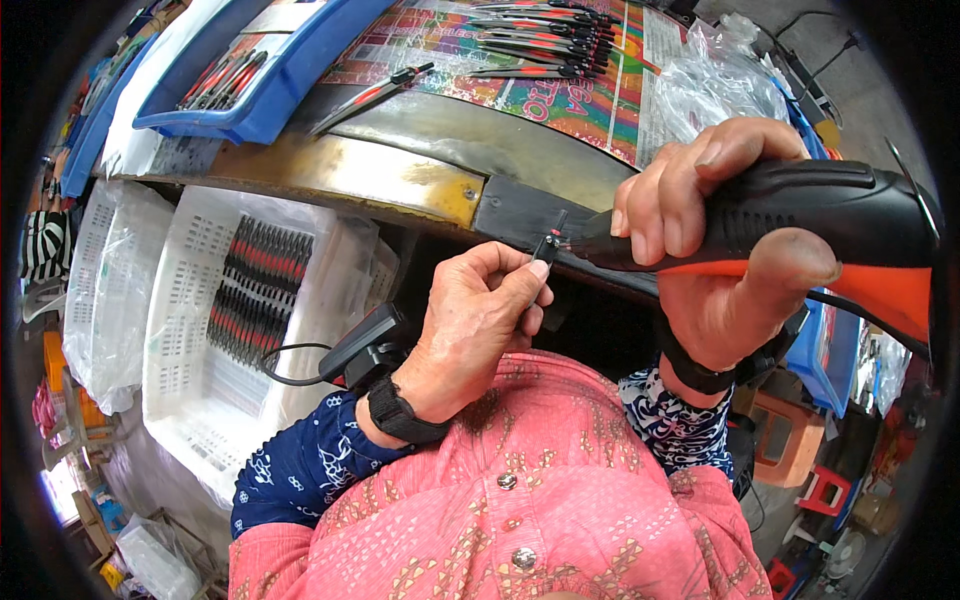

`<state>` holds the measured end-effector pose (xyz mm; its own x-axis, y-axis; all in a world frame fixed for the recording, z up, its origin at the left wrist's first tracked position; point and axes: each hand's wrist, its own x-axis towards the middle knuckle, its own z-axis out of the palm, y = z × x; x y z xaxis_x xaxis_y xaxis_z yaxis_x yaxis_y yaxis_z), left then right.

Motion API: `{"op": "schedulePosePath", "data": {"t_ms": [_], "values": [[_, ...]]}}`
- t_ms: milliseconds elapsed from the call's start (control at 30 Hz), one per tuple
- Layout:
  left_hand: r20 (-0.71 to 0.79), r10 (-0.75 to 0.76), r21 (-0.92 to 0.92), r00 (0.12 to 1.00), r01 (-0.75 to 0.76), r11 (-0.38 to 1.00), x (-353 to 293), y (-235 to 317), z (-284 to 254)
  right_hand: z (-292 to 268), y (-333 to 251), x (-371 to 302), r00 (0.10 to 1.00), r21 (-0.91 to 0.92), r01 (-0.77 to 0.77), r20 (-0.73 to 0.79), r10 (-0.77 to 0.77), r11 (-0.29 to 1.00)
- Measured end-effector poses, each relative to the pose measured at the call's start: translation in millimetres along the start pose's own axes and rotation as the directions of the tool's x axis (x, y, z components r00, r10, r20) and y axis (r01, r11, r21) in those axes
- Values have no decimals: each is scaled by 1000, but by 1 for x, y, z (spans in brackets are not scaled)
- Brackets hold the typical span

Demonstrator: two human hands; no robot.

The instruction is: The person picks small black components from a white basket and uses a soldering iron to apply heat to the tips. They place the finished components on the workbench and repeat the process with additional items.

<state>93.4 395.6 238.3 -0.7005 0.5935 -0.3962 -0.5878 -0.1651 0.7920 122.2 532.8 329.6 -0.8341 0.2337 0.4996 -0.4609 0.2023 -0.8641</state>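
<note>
My left hand (475, 315) pinches a small dark slim piece (546, 247) between thumb and fingertips, just off the front edge of the workbench. My right hand (690, 215) holds a black and orange-red electric screwdriver (830, 205) lying sideways, its fingers over the top. The driver's narrow nose points left and meets the piece near my left fingertips. Whether a screw sits between them is too small to tell. On the bench beyond, a single slim black-and-red tool (370, 98) lies slanted near the edge.
Several matching tools (545, 40) lie in a row on a colourful printed sheet (440, 75). A blue tray (240, 125) with more stands at the far left. Below it, a white plastic crate (180, 300) holds stacked rows. Clear plastic bags (725, 80) lie at the far right.
</note>
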Motion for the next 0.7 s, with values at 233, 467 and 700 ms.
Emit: {"op": "schedulePosePath", "data": {"t_ms": [233,467,700], "values": [[-33,-32,4,999,32,999,-2,3,4,-3,0,3,997,2,-31,70,31,1000],[-63,-23,-7,998,23,1000,-1,1,7,2,12,9,999,104,9,37,-13,995],[-105,-25,23,994,27,999,-3,4,12,-3,8,12,991,-34,-39,128,43,999]]}}
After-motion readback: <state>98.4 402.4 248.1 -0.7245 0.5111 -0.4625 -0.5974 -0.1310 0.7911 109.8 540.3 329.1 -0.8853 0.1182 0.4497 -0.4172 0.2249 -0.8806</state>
